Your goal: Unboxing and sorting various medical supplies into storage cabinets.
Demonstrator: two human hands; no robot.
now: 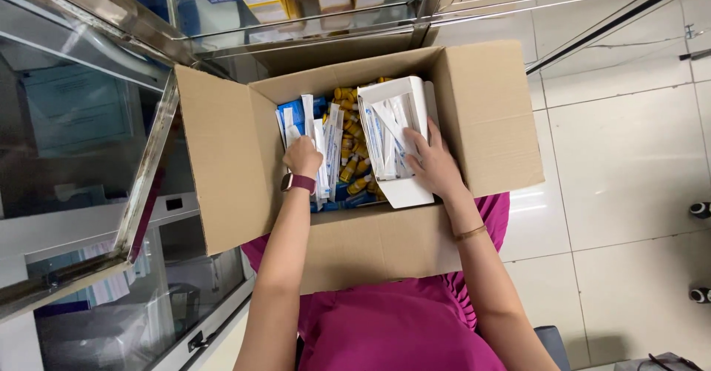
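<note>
Nearest, an open cardboard box rests on the person's lap, flaps spread. Inside it, the left hand pinches flat white-and-blue packets standing upright along the left side. The right hand lies with fingers spread on a small white carton holding similar packets. Between them sit yellow vials. Beyond stands a glass cabinet.
</note>
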